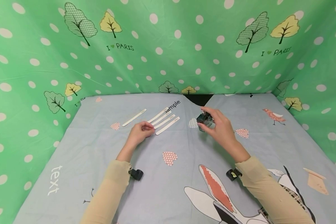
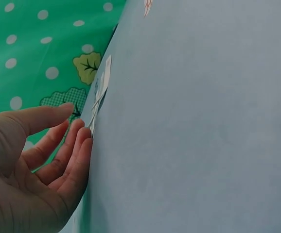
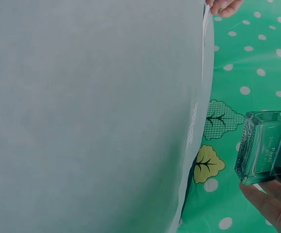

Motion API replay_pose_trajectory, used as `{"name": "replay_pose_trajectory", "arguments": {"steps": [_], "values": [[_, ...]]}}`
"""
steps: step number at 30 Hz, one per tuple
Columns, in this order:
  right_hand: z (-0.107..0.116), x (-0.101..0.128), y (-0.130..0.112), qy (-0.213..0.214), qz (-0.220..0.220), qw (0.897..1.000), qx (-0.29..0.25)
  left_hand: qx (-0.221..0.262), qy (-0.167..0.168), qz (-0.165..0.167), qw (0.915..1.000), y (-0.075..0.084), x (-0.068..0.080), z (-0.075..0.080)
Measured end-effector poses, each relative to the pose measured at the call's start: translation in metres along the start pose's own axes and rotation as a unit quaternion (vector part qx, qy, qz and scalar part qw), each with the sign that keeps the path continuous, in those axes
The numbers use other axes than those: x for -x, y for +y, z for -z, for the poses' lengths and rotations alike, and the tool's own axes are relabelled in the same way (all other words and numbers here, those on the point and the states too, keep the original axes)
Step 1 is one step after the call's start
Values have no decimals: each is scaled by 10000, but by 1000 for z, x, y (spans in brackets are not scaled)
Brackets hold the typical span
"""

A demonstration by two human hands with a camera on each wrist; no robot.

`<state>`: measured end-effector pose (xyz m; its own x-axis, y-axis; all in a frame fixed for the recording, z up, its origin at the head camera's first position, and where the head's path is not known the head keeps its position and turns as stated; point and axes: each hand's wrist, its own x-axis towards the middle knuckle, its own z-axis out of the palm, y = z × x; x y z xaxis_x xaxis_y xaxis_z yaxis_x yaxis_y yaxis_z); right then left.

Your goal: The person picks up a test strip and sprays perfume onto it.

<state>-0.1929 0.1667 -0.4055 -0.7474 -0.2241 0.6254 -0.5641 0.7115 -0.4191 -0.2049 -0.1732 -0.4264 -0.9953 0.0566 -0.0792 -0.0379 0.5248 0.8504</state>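
My right hand (image 1: 222, 129) grips a dark green glass perfume bottle (image 1: 203, 120) on the right side of the table. The right wrist view shows the clear bottle (image 3: 264, 148) with white lettering, between thumb and fingers. Towards the left, my left hand (image 1: 141, 132) has its fingertips at the near ends of a fanned group of white paper strips (image 1: 167, 125). From the left wrist, the thumb stands apart from the bent fingers (image 2: 75, 155), whose tips touch a strip's end. Another white strip (image 1: 134, 117) lies by itself farther left.
A grey-blue printed cloth (image 1: 170, 186) covers the table. Green dotted curtains (image 1: 179, 46) hang behind it and along both sides. Each wrist wears a small dark camera, such as the left camera (image 1: 136, 174).
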Motion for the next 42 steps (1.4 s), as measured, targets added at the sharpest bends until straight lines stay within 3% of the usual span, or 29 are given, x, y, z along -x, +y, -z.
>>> {"name": "replay_pose_trajectory", "arguments": {"steps": [8,31,42], "values": [[-2,0,2,38,36,10000,-21,-93,-36,-43,9999,0,-1,-4],[-2,0,1,49,61,10000,-28,-847,138,286,9959,8,-1,-14],[-2,0,1,30,3,10000,-43,-706,147,400,9966,10,-1,-16]]}}
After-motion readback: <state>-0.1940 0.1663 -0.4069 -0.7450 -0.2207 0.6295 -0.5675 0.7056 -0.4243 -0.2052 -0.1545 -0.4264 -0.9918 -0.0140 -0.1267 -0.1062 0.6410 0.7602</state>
